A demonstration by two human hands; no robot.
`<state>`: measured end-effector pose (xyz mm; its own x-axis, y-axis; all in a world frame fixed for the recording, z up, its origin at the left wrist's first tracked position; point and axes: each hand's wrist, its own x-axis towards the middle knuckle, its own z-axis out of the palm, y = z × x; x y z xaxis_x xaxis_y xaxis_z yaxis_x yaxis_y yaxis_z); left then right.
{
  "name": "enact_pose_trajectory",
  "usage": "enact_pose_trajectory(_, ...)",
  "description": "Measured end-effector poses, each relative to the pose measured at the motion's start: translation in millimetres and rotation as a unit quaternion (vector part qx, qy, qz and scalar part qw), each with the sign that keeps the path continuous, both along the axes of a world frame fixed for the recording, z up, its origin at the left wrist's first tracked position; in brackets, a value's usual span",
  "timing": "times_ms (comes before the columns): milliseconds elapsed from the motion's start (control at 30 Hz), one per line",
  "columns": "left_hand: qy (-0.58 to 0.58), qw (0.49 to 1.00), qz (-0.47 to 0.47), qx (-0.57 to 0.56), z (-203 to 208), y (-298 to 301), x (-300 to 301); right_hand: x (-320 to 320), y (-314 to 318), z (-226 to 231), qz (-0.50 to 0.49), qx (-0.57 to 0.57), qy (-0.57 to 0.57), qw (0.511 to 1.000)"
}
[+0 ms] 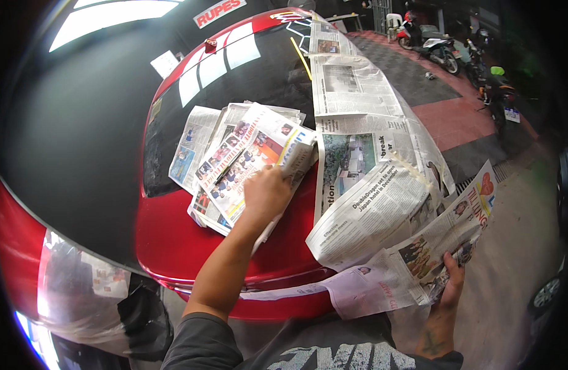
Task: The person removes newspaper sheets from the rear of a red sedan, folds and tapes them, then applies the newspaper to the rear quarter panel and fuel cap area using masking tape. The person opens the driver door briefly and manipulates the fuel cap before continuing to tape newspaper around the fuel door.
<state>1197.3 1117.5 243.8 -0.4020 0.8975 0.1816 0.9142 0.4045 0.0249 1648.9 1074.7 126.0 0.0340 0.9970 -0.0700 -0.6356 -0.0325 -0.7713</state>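
A stack of newspapers [225, 166] lies fanned out on the red car's rear window and trunk lid. Over its right edge, my left hand [268, 191] is closed on the folded edge of the top newspaper. Low on the right, my right hand [453, 280] grips a loose newspaper sheet [413, 265], fingers and thumb around its crumpled edge. That sheet hangs along the car's rear corner. Other newspaper sheets [348, 148] cover the car's right side from roof to rear, with tape [413, 172] along some edges.
The red car [173, 228] fills the middle. Left of it stands a red panel under clear plastic [80, 296]. Motorcycles [441, 49] and a white chair [393, 24] are at the far right, on grey and red floor tiles [429, 117]. A car wheel [546, 293] shows at the right rim.
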Motion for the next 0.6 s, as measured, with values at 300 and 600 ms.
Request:
enact_pose_trajectory(300, -0.237, 0.927, -0.079, 0.279, 16.1, -36.2, -73.4, 9.7, 45.8, 17.5, 0.062, -0.040, 0.029, 0.997)
enact_pose_trajectory(600, -0.588, 0.740, -0.102, 0.310, 6.5, -51.6, -98.2, 25.5, 68.5, 20.2, 0.091, -0.026, 0.029, 0.995)
